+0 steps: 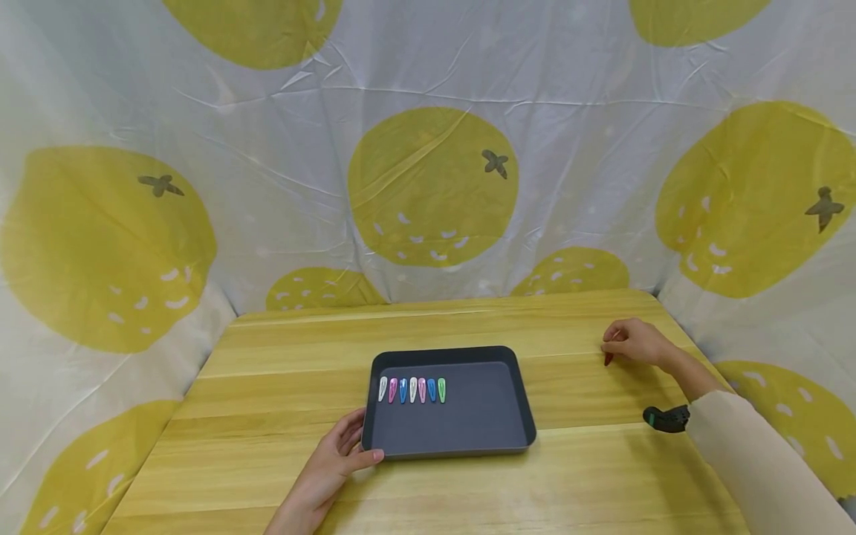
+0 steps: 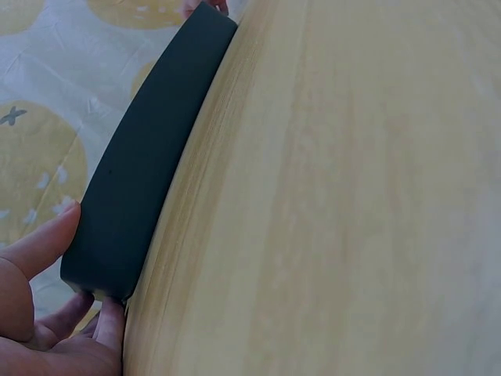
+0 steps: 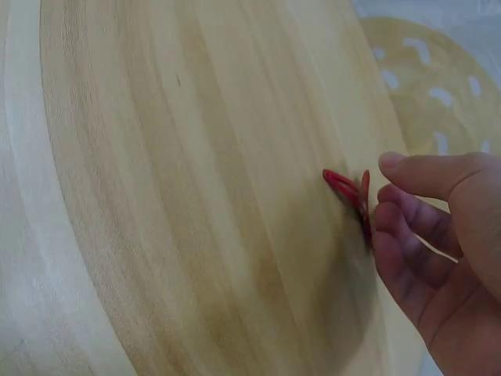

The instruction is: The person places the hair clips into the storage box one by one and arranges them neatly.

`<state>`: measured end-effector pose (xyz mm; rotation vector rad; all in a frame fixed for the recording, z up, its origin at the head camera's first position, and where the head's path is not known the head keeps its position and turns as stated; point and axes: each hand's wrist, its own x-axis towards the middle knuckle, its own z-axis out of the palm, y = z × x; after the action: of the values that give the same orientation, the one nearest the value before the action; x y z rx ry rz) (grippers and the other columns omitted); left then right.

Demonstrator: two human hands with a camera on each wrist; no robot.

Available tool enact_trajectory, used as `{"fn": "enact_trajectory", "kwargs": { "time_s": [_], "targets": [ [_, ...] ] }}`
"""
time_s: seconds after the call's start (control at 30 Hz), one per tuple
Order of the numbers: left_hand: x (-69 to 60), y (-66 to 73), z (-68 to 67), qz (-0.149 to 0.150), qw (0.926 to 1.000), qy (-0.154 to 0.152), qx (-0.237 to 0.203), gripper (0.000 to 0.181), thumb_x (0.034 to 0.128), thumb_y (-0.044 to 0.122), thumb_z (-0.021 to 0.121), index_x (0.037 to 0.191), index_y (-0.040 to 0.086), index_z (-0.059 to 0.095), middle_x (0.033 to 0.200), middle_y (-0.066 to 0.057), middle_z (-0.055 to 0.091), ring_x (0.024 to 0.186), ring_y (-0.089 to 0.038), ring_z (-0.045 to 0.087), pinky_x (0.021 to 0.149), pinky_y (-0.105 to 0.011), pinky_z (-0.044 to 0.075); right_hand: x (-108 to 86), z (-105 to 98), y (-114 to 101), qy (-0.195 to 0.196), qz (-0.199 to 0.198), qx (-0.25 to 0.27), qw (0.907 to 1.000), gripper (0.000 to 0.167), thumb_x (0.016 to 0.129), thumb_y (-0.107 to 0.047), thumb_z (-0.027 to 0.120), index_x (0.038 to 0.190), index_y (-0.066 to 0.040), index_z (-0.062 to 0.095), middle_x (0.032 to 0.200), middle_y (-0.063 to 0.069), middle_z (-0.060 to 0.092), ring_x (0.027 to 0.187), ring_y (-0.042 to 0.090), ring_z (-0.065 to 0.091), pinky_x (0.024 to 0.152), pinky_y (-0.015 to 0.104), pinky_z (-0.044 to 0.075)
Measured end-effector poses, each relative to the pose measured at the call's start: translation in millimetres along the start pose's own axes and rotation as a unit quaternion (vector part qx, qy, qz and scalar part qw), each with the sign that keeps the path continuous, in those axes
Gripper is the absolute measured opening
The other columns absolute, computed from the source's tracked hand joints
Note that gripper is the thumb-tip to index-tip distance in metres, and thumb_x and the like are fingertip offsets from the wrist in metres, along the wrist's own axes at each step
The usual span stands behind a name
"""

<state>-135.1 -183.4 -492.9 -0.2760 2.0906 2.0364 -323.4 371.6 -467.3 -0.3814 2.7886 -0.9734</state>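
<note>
Left hand (image 1: 334, 455) grips tray (image 1: 468, 412); red clip (image 3: 364, 200) beside right hand (image 3: 450, 251)'s fingers (image 3: 395, 254), pinch unclear; picking up, seemingly; calls for firm hold.

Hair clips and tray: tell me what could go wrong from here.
The red clip sits right at the right hand's fingertips, so it might slip or drop. The left hand grips the tray by its near left corner; a tug there could slide the row of clips out of line.
</note>
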Motion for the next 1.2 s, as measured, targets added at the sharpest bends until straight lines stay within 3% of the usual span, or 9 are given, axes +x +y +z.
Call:
{"fn": "enact_trajectory", "kwargs": {
  "time_s": [0.5,0.93,1.2],
  "targets": [
    [0.4,-0.3,0.2,0.002,1.0,0.002,-0.002,0.091,0.0802,0.004,0.088,0.156,0.0,0.037,0.159,-0.026,0.037,0.147,-0.042,0.032,0.12,-0.054,0.028,-2.3,11,3,0.012,-0.011,-0.039,0.9991,0.017,0.098,-0.021,0.074,0.095,-0.006,0.068,0.083,-0.003,0.072,0.073,0.018,0.059,0.066,0.033,0.048],
    [0.7,-1.1,0.0,-0.001,1.0,0.005,-0.004,0.09,0.0801,0.003,0.088,0.156,0.001,0.038,0.159,-0.025,0.038,0.147,-0.041,0.033,0.121,-0.054,0.028,0.1,12,0,0.007,-0.003,-0.028,0.9996,0.014,0.092,-0.003,0.07,0.103,0.005,0.069,0.085,0.004,0.067,0.07,0.019,0.059,0.058,0.031,0.051],
    [1.7,-2.2,0.5,0.002,1.0,0.008,-0.001,0.091,0.0791,0.001,0.088,0.155,-0.001,0.038,0.158,-0.026,0.038,0.146,-0.041,0.035,0.12,-0.053,0.03,2.4,14,6,0.016,-0.032,-0.071,0.9969,0.014,0.092,-0.012,0.076,0.097,0.0,0.072,0.085,0.002,0.068,0.071,0.017,0.058,0.063,0.033,0.05]
  ]
}}
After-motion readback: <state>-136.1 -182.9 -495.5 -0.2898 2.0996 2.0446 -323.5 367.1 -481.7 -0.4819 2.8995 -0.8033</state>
